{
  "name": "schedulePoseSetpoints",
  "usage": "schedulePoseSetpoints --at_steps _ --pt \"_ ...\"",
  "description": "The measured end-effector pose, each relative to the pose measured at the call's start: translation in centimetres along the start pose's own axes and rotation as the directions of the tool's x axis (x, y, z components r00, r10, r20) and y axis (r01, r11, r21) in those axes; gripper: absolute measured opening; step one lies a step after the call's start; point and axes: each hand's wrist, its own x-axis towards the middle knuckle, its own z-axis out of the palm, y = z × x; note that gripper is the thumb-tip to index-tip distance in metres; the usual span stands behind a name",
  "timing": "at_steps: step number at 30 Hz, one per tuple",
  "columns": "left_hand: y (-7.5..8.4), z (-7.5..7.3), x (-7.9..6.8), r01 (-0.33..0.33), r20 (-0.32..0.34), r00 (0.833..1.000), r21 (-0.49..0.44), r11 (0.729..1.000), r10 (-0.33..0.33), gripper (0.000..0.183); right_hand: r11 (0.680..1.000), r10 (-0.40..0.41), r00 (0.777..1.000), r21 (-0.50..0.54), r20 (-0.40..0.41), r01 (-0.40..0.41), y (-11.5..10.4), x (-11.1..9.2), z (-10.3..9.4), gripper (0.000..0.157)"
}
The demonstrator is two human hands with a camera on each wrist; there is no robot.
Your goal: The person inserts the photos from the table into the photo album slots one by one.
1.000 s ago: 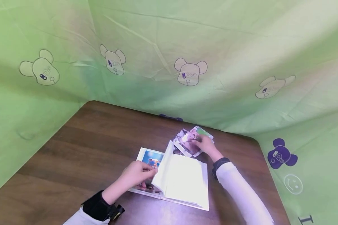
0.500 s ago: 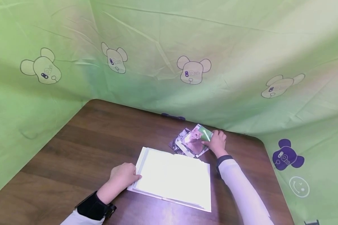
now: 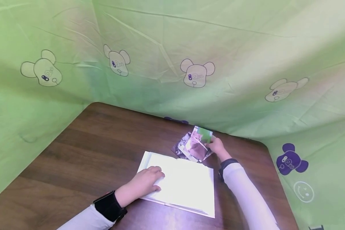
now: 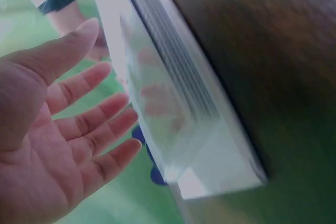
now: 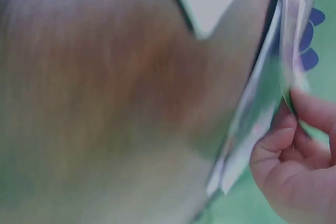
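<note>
A photo album (image 3: 187,185) lies spread on the table with blank white pages showing. Over its left page is my left hand (image 3: 145,182), fingers extended; in the left wrist view the palm and fingers (image 4: 105,121) face the glossy page (image 4: 163,93) and hold nothing. Beyond the album, my right hand (image 3: 218,148) pinches the right edge of a cat photo (image 3: 197,147) with a green background. In the right wrist view, thumb and fingers meet at the edge of this photo (image 5: 294,40), which is lifted off the cards beneath.
Other photos (image 3: 182,144) lie in a loose overlapping pile under the cat photo, near the far edge of the wooden table (image 3: 103,140). A green cloth (image 3: 149,92) printed with bear heads hangs behind and beside the table.
The left hand has turned the picture page flat to the left, then moved in over the page. The right hand has shifted around the photos and now pinches the cat photo and raises it.
</note>
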Motion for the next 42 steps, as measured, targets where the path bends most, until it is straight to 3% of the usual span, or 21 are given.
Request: schedulePoseSetpoints --at_steps 2,4,7,9,11,14,18,24,27,29,32,38,42 --pt "0.1 0.1 0.2 -0.006 0.062 0.998 -0.002 1.0 0.006 0.051 0.998 -0.038 0.998 -0.043 0.041 0.039 -0.5 -0.2 -0.6 0.024" --pt "0.3 0.1 0.4 0.004 0.117 0.993 0.005 1.0 -0.005 0.058 0.998 -0.059 0.996 -0.028 0.063 0.061 -1.6 -0.3 -1.0 0.021" --pt "0.4 0.2 0.5 0.014 0.16 0.987 0.03 0.999 -0.019 0.063 0.99 -0.075 0.992 0.129 0.098 0.062 -4.1 -0.7 -1.2 0.022" --pt "0.5 0.3 0.5 0.016 0.164 0.986 0.034 0.999 -0.021 0.063 0.963 -0.084 0.987 0.265 0.134 0.046 -6.0 -0.9 -0.7 0.024" --pt "0.7 0.4 0.6 0.018 0.164 0.986 0.026 0.999 -0.022 0.062 0.911 -0.091 0.977 0.412 0.193 0.003 -7.6 -1.3 0.2 0.025" --pt "0.9 0.5 0.6 0.035 0.154 0.987 -0.006 0.999 -0.034 0.063 0.807 -0.066 0.953 0.578 0.296 -0.124 -9.3 -1.8 2.2 0.023" --pt "1.0 0.8 0.7 0.06 0.145 0.988 -0.028 0.998 -0.055 0.065 0.684 -0.033 0.931 0.688 0.364 -0.244 -10.3 -2.2 4.8 0.015" --pt "1.0 0.9 0.7 0.085 0.144 0.986 -0.037 0.996 -0.079 0.065 0.585 -0.035 0.921 0.756 0.387 -0.295 -10.5 -2.0 7.2 0.017" --pt "1.0 0.8 0.6 0.089 0.135 0.987 -0.041 0.995 -0.082 0.064 0.586 -0.034 0.911 0.746 0.412 -0.316 -10.4 -1.9 7.5 0.017" --pt "1.0 0.7 0.6 0.086 0.132 0.988 -0.039 0.996 -0.08 0.064 0.609 -0.024 0.901 0.721 0.433 -0.33 -10.3 -1.9 7.5 0.013" --pt "1.0 0.8 0.6 0.079 0.123 0.99 -0.027 0.997 -0.075 0.064 0.662 -0.018 0.889 0.671 0.458 -0.333 -10.0 -1.9 7.4 0.009" --pt "0.9 1.1 0.5 0.073 0.11 0.992 -0.03 0.997 -0.069 0.064 0.812 -0.002 0.871 0.509 0.491 -0.284 -8.8 -1.3 6.4 0.012" --pt "0.9 1.1 0.5 0.085 0.116 0.99 -0.058 0.995 -0.078 0.063 0.865 0.015 0.864 0.427 0.504 -0.264 -8.9 -0.9 5.7 0.017"
